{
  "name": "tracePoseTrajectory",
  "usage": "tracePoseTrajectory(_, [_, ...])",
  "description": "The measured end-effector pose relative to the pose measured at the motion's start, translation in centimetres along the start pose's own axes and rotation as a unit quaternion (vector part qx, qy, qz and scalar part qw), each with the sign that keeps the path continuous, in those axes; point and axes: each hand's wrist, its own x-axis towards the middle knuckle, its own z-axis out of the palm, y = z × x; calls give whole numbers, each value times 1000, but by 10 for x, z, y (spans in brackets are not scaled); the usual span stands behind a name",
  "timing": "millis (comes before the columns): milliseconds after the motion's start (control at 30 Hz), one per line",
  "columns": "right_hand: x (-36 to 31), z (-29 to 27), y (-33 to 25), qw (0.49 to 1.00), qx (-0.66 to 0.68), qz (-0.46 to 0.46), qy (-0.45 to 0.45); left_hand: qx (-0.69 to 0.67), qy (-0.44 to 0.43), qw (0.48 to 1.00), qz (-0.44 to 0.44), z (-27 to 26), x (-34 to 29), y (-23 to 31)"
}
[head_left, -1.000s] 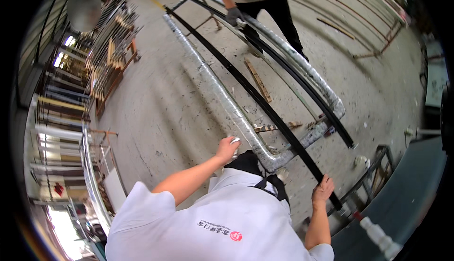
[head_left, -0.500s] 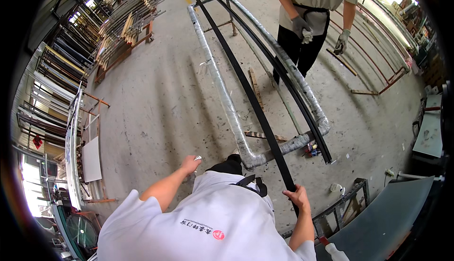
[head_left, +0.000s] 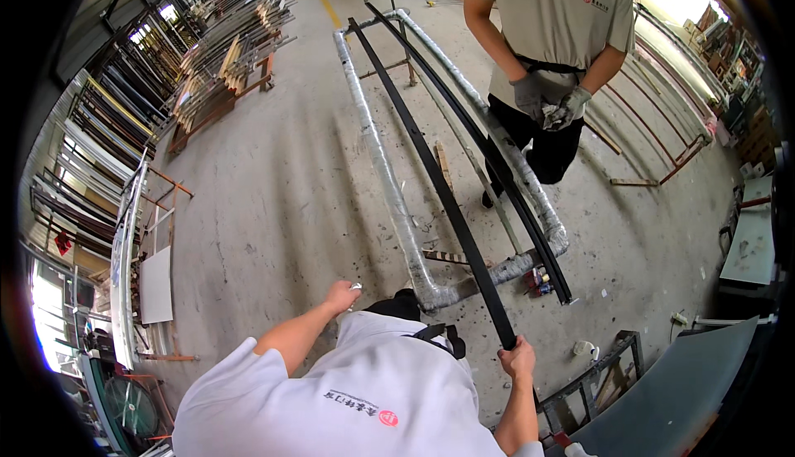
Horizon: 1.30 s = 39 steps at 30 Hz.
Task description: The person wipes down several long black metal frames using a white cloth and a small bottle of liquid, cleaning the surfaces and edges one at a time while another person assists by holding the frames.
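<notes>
My right hand (head_left: 518, 359) is closed around the near end of a long black bar (head_left: 451, 204), which slants away across a rectangular frame wrapped in silvery film (head_left: 383, 171). Beside it on the frame lies a second black profile (head_left: 505, 177), untouched by me. My left hand (head_left: 341, 295) is closed to the left of the frame's near corner, with a small whitish, shiny piece (head_left: 356, 286) at its fingertips. What that piece is, I cannot make out. Across the frame, a co-worker's grey-gloved hands (head_left: 551, 108) meet around something pale.
Racks of long profiles (head_left: 99, 159) line the left side, and a loaded trolley (head_left: 228, 76) stands behind them. At the lower right are a dark metal frame (head_left: 592, 382) and a large grey sheet (head_left: 671, 391). A rusty rail frame (head_left: 662, 126) lies beyond the co-worker.
The co-worker's two gloved hands, apart before, have come together at the waist, and their body leans nearer the frame. My right hand keeps its hold on the bar.
</notes>
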Motion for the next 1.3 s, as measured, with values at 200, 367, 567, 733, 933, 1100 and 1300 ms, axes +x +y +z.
tracePoseTrajectory(200, [1,5,-2,998,-8,9,64,51,-20,997,51,-1,11,23])
tracePoseTrajectory(367, [34,15,24,998,-45,-27,-45,77,-45,993,75,-2,24,30])
tracePoseTrajectory(567, [41,10,47,929,241,84,-268,-6,-93,995,39,-4,22,49])
tracePoseTrajectory(733, [40,12,49,962,164,41,-213,-26,-105,990,88,-6,28,65])
tracePoseTrajectory(933, [-26,-10,-100,960,-11,-216,177,-42,-181,973,138,8,11,143])
tracePoseTrajectory(1100, [-39,28,-211,834,523,-175,18,132,-183,875,427,68,19,144])
tracePoseTrajectory(1300, [-41,34,-193,730,678,-76,44,-98,-457,876,116,68,-10,215])
